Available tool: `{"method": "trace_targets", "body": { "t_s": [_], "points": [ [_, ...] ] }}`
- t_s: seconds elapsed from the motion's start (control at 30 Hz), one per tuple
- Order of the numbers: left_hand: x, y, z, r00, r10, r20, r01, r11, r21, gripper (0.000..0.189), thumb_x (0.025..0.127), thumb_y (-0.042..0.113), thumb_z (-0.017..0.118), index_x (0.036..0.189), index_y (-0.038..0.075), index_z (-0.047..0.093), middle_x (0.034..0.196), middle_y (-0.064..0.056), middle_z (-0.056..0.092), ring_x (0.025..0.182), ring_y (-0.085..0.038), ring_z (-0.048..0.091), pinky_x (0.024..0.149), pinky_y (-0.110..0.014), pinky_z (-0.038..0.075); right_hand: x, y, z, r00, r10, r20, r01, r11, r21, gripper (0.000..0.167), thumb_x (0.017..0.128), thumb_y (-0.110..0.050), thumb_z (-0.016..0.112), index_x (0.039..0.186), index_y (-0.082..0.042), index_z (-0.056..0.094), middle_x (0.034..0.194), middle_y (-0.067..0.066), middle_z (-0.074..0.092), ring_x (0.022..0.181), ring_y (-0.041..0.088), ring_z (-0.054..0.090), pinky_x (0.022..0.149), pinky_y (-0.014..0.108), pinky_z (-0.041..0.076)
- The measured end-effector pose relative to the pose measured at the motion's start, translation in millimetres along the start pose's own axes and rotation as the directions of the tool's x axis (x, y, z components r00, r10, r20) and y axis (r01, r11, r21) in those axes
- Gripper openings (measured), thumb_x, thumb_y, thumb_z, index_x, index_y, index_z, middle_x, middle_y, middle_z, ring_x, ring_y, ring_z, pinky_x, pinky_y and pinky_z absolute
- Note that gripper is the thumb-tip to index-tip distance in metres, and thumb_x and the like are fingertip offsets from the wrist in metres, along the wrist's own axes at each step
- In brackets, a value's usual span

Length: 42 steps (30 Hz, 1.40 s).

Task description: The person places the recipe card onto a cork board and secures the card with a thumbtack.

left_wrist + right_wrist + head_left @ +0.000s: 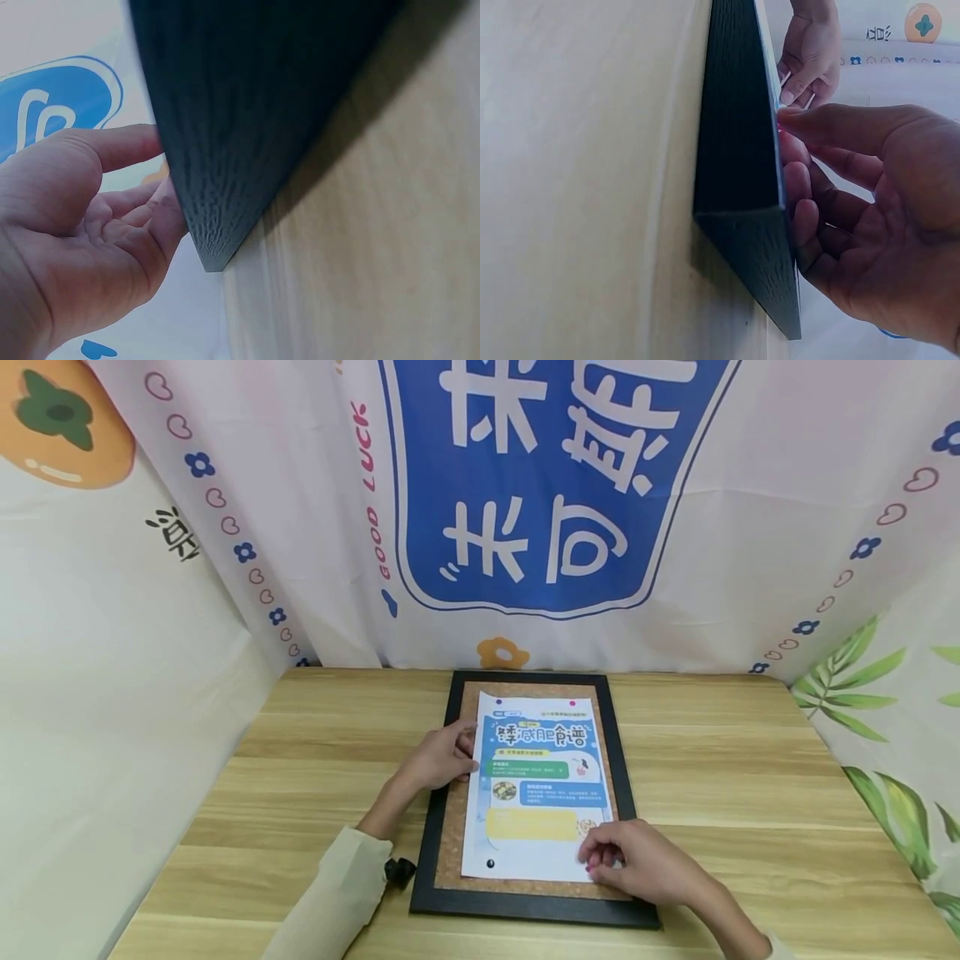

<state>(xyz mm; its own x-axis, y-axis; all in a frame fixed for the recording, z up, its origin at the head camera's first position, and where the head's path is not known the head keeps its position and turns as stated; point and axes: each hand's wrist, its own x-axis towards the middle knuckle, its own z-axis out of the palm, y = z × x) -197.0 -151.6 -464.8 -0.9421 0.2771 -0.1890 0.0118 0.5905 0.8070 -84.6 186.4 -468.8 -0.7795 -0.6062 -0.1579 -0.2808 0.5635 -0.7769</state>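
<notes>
A printed paper sheet (pixel 536 777) with blue, green and yellow panels lies on a cork board (pixel 452 827) in a black frame (pixel 525 906). Pushpins sit in three of its corners: a purple pushpin (pixel 498 702), a pink pushpin (pixel 572 702) and a black pushpin (pixel 491 863). At the lower right corner, my right hand (pixel 637 860) pinches a small pink pushpin (pixel 590 867) between thumb and fingers, against the sheet. My left hand (pixel 442 756) rests on the sheet's left edge, fingers loosely bent; the frame's side hides its fingertips in the left wrist view.
The board lies on a wood-grain table (pixel 735 777), near its back edge. Printed cloth (pixel 337 568) hangs behind and at both sides. A small black object (pixel 400 872) is at the left sleeve (pixel 337 893), beside the frame.
</notes>
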Motion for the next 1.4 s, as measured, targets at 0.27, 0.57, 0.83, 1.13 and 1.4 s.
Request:
{"method": "trace_targets", "body": {
  "t_s": [0.27,0.57,0.83,1.13,1.4],
  "points": [
    [-0.6,0.5,0.3,1.0,0.005,-0.009,-0.005,1.0,0.012,0.069,0.095,-0.006,0.076,0.158,0.003,0.048,0.105,-0.012,0.067,0.076,-0.016,0.07,0.065,-0.027,0.063,3.1,0,-2,1.0,-0.025,-0.013,0.025,1.0,-0.017,0.009,0.096,-0.018,0.081,0.104,-0.019,0.077,0.093,-0.011,0.07,0.078,0.0,0.059,0.069,0.02,0.055],
    [-0.5,-1.4,-0.5,0.999,0.044,-0.01,-0.044,0.999,0.004,0.067,0.093,-0.008,0.075,0.155,0.0,0.05,0.104,-0.012,0.067,0.073,-0.014,0.07,0.062,-0.027,0.062,5.8,-2,-3,1.0,-0.006,-0.013,0.006,1.0,-0.002,0.009,0.097,-0.012,0.08,0.102,-0.019,0.077,0.089,-0.01,0.07,0.077,0.001,0.06,0.068,0.02,0.056],
    [-0.6,-2.5,0.0,0.999,0.038,-0.01,-0.038,0.999,-0.001,0.068,0.094,-0.008,0.075,0.156,0.001,0.049,0.104,-0.012,0.067,0.073,-0.015,0.07,0.063,-0.028,0.063,6.4,0,-2,1.0,0.012,-0.021,-0.012,1.0,0.0,0.007,0.097,-0.013,0.08,0.1,-0.019,0.077,0.087,-0.01,0.07,0.076,0.002,0.061,0.068,0.02,0.056],
    [-1.3,-2.4,0.6,1.0,0.019,-0.003,-0.019,1.0,-0.009,0.069,0.094,-0.007,0.075,0.157,0.001,0.048,0.105,-0.012,0.066,0.075,-0.015,0.07,0.064,-0.028,0.063,10.0,3,-3,1.0,0.009,-0.01,-0.009,1.0,0.001,0.011,0.094,-0.008,0.079,0.097,-0.018,0.077,0.084,-0.011,0.07,0.075,0.001,0.061,0.067,0.02,0.056],
    [-1.7,-1.8,0.1,1.0,0.018,0.001,-0.018,1.0,0.0,0.069,0.095,-0.006,0.075,0.158,0.001,0.047,0.105,-0.012,0.067,0.075,-0.016,0.07,0.064,-0.028,0.063,12.4,2,-7,1.0,0.001,0.008,-0.001,1.0,0.024,0.018,0.093,0.001,0.074,0.096,-0.016,0.077,0.084,-0.009,0.07,0.075,0.002,0.06,0.067,0.02,0.056]
  ]
}}
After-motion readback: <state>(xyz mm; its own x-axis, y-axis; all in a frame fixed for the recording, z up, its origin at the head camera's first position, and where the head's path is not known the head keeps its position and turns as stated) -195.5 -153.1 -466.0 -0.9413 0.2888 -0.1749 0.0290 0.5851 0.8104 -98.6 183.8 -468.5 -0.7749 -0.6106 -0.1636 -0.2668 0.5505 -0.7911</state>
